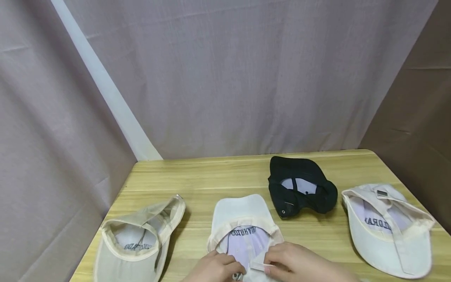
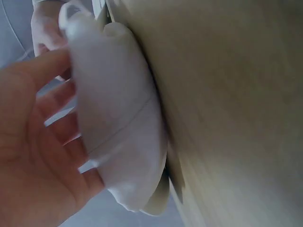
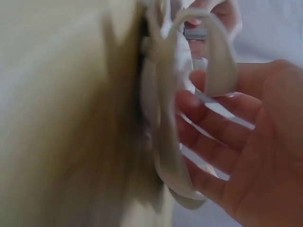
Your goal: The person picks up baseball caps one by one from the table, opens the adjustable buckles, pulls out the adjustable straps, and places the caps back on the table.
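Observation:
A white cap [image 1: 243, 219] lies upside down at the table's near edge, brim pointing away from me. Both my hands are at its back opening. My left hand [image 1: 220, 267] grips the rear of the cap, beside a small metal buckle [image 1: 237, 276]. In the left wrist view the left hand [image 2: 52, 142] has its thumb over and its fingers under the white crown [image 2: 118, 118]. My right hand [image 1: 278, 264] pinches the cap's back strap [image 1: 258, 266]. Seen from the right wrist, the strap [image 3: 215, 61] loops over the fingers of the right hand [image 3: 236, 151], with the buckle [image 3: 196, 34] just above.
Three more caps lie upside down on the wooden table [image 1: 211, 180]: a beige one [image 1: 135, 243] at the left, a black one [image 1: 299, 188] behind the middle, a cream one [image 1: 387, 227] at the right. Grey curtains hang behind and to both sides.

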### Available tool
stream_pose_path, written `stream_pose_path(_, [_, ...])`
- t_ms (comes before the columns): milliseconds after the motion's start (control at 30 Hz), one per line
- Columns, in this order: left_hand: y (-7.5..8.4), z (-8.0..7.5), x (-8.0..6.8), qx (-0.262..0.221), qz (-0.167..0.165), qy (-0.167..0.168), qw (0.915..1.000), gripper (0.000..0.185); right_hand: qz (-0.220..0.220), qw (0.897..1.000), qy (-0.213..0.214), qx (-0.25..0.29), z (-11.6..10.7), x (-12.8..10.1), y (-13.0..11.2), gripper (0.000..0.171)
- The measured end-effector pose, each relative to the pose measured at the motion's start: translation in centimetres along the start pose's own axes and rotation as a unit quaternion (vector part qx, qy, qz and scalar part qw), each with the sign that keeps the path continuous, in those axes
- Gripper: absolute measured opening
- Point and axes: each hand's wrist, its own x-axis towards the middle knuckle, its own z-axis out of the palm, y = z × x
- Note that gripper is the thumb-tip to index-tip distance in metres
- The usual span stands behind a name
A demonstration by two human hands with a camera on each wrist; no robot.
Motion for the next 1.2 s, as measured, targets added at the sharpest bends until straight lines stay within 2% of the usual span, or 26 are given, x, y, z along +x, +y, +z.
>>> stream_pose_path(67, [0.0,0.2,-0.1,0.006,0.006,-0.019,0.9998,0.023,-0.032,0.998,-0.004,-0.049,0.8,0.0,0.6,0.017])
stream_pose_path(133, [-0.1,0.5,-0.2,0.007,0.007,-0.029,0.9995,0.023,-0.070,0.992,0.007,-0.106,1.6,0.1,1.0,0.015])
stream_pose_path(233, [-0.2,0.7,-0.4,0.007,0.008,-0.035,0.9993,0.023,-0.082,0.985,0.007,-0.151,2.2,0.2,1.2,0.016])
stream_pose_path(300, [-0.3,0.8,-0.5,0.011,0.007,-0.039,0.9991,0.023,-0.071,0.987,0.001,-0.144,2.2,0.2,1.1,0.016])
stream_pose_path(467, [-0.6,0.5,-0.1,0.020,-0.011,-0.073,0.9971,0.025,-0.018,0.997,-0.028,-0.076,1.6,0.4,0.9,0.020])
stream_pose_path(567, [-1.0,0.0,0.2,-0.001,-0.045,-0.107,0.9932,0.025,0.015,0.998,-0.025,-0.050,1.5,0.7,1.0,0.020])
stream_pose_path(667, [-1.6,-0.5,0.5,-0.033,-0.079,-0.123,0.9887,0.027,0.026,0.998,-0.004,-0.056,1.4,1.4,1.4,0.019])
stream_pose_path(733, [-2.0,-0.8,0.6,-0.055,-0.094,-0.123,0.9864,0.027,0.016,0.997,0.016,-0.072,1.4,2.0,1.7,0.020])
stream_pose_path(833, [-3.0,-1.0,0.8,-0.060,-0.099,-0.112,0.9870,0.026,0.004,0.996,0.034,-0.088,1.1,3.0,2.2,0.020])
stream_pose_path(1033, [-4.9,-1.2,1.0,-0.056,-0.123,-0.109,0.9848,0.022,0.003,0.994,0.047,-0.095,0.6,5.4,3.5,0.020])
stream_pose_path(1200, [-5.8,-1.3,1.4,-0.044,-0.139,-0.107,0.9836,0.019,0.022,0.996,0.042,-0.081,0.3,6.7,4.3,0.023])
